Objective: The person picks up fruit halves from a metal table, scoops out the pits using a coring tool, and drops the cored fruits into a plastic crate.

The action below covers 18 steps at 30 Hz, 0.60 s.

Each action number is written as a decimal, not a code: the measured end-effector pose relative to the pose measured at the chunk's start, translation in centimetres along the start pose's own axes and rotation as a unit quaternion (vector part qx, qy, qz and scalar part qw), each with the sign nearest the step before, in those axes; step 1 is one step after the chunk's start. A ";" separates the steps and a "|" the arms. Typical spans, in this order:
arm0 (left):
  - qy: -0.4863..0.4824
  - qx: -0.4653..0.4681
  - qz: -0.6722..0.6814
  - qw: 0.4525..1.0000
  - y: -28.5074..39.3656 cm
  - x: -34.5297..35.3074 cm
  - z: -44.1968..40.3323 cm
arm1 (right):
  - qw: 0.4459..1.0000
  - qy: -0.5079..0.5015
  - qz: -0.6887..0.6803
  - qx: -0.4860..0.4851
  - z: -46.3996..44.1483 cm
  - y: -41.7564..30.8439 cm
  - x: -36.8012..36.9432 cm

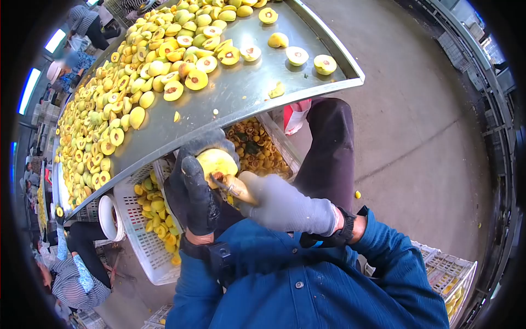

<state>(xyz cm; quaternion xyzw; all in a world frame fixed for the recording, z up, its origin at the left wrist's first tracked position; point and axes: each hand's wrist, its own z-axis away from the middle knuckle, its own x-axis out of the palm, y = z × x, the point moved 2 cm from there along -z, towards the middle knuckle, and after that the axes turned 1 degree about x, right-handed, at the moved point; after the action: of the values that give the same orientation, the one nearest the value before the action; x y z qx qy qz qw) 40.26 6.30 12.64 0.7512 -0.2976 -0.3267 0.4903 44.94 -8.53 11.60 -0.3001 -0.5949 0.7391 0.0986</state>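
My left hand [194,183], in a black glove, is closed around a yellow peach half [217,164] with its cut face turned up. In my right hand [285,204], gloved in grey, is a wooden-handled pitting knife [241,190]. Its short metal blade meets the reddish-brown centre of the peach; the blade's tip is hard to make out. Both hands are just off the near edge of a metal table [230,101], above a crate. Many cut peach halves [164,63] are heaped on the table, several with brown pits or hollows showing.
Below my hands a crate holds brown pits and scraps [257,148]. A white crate [148,241] of yellow peach pieces stands to the left, beside a white bucket [111,218]. Another crate [444,268] is behind my right elbow. A person in stripes [82,282] sits at left.
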 end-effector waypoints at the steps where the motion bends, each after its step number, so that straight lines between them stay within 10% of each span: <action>1: -0.052 0.018 0.011 0.998 0.9 0.1 -0.4 | 0.999 -0.026 0.018 0.016 0.0 -0.3 -0.4; 5: -0.194 0.008 -0.127 0.973 1.3 -0.2 -2.1 | 0.998 -0.030 0.044 0.032 0.4 0.4 -0.3; 10: -0.003 -0.074 0.190 0.979 0.6 1.8 0.3 | 0.957 -0.101 -0.255 0.089 0.5 0.3 0.2; 14: -0.073 0.052 0.116 0.989 -0.5 1.1 0.5 | 0.989 -0.099 -0.097 0.049 1.0 1.0 -0.2; 18: -0.004 -0.036 0.196 0.980 -0.2 1.3 0.7 | 0.987 -0.086 -0.131 0.023 0.2 0.1 0.0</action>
<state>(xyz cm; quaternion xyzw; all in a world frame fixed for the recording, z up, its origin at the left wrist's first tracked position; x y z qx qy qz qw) 40.49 4.96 11.97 0.6591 -0.4292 -0.2376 0.5701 44.83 -8.76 11.54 -0.1526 -0.6179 0.7565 0.1504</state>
